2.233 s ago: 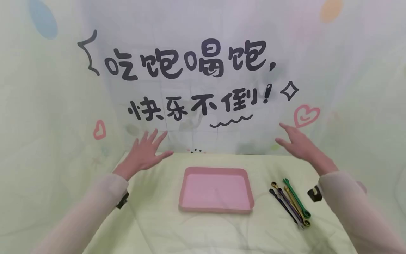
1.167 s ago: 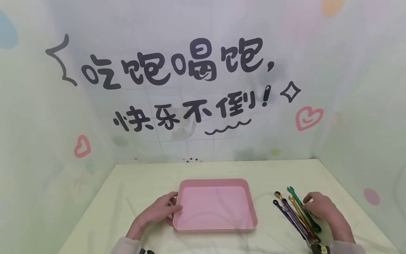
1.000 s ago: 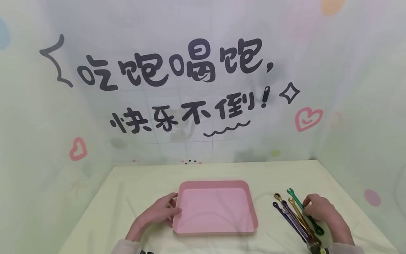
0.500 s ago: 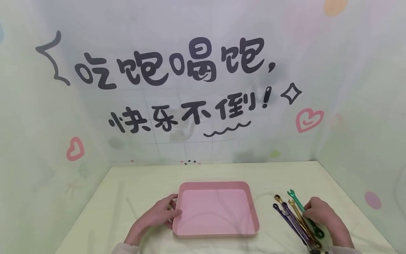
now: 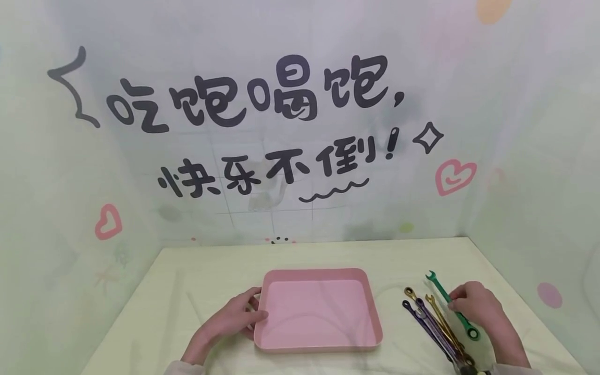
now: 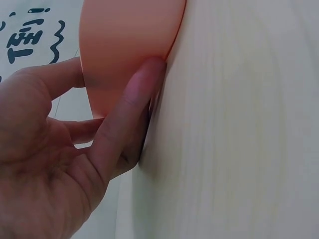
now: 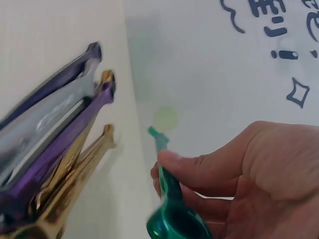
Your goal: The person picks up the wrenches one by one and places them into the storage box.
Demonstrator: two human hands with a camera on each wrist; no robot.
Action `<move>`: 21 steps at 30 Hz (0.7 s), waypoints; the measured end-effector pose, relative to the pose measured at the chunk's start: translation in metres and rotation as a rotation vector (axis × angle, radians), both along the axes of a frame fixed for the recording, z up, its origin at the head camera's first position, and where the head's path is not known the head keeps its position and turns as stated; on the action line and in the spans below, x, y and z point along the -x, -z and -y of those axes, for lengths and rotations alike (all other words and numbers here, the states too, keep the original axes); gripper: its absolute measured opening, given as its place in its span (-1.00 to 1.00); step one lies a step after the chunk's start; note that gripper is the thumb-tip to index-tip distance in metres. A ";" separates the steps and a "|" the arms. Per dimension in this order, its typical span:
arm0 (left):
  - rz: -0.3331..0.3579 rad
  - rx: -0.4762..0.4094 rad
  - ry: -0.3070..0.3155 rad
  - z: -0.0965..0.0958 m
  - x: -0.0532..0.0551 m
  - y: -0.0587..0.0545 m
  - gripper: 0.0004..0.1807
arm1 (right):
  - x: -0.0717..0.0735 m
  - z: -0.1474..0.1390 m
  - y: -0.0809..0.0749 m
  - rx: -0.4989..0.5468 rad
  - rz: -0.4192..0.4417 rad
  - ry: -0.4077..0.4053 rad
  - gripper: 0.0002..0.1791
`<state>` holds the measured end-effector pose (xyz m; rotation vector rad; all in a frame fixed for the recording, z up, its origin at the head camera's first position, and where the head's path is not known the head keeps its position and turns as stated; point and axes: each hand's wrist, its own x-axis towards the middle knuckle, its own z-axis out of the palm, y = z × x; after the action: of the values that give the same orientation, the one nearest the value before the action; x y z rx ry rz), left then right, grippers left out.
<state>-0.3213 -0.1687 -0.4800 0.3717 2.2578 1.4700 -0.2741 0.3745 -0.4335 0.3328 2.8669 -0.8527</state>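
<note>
My right hand (image 5: 478, 303) pinches a green wrench (image 5: 440, 286) by the middle of its shank, its open end pointing away and its ring end toward me. In the right wrist view the green wrench (image 7: 172, 191) sits between thumb and fingers, apart from the others. Just left of it lies a bunch of wrenches in gold (image 5: 438, 312), purple (image 5: 436, 325) and silver tones, partly overlapping. My left hand (image 5: 236, 315) grips the left wall of a pink tray (image 5: 319, 344), thumb at the rim. In the left wrist view the fingers (image 6: 75, 74) touch the tray's outer side (image 6: 124, 40).
The pale table (image 5: 211, 265) meets a back wall sheet (image 5: 281, 219) with black lettering and pink hearts. Side sheets (image 5: 539, 234) rise at left and right. The tray stands mid-table, with the wrenches to its right.
Both hands have come down from the air, the left to the tray, the right to the wrenches. Over the last half second the green wrench has lifted and moved off the bunch.
</note>
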 end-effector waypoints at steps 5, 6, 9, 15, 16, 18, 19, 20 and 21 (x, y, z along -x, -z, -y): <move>-0.005 -0.016 0.009 -0.001 0.002 -0.002 -0.17 | 0.000 0.017 -0.014 0.171 -0.103 0.007 -0.68; -0.005 -0.020 0.010 -0.001 0.003 -0.003 -0.15 | 0.000 0.021 -0.016 0.199 -0.124 0.007 -0.69; -0.007 -0.037 0.000 -0.002 0.003 -0.006 -0.11 | 0.001 0.038 -0.022 0.241 -0.163 0.008 -0.73; -0.017 -0.049 -0.016 -0.005 0.002 -0.007 -0.15 | 0.003 0.078 -0.031 0.324 -0.173 -0.007 -0.76; -0.019 -0.046 -0.016 -0.006 0.002 -0.007 -0.16 | 0.003 0.086 -0.032 0.338 -0.172 -0.009 -0.76; -0.021 -0.041 -0.018 -0.009 0.001 -0.007 -0.16 | 0.006 0.101 -0.032 0.352 -0.168 -0.008 -0.77; -0.021 -0.039 -0.020 -0.010 0.001 -0.006 -0.16 | 0.008 0.108 -0.032 0.356 -0.168 -0.006 -0.78; -0.020 -0.038 -0.022 -0.011 0.000 -0.006 -0.16 | 0.010 0.115 -0.031 0.362 -0.169 -0.006 -0.79; -0.023 -0.036 -0.026 -0.012 0.000 -0.006 -0.16 | 0.012 0.122 -0.029 0.370 -0.171 -0.008 -0.80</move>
<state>-0.3209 -0.1567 -0.4740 0.3728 2.2644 1.5294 -0.2858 0.2528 -0.4043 0.2133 2.7706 -1.4417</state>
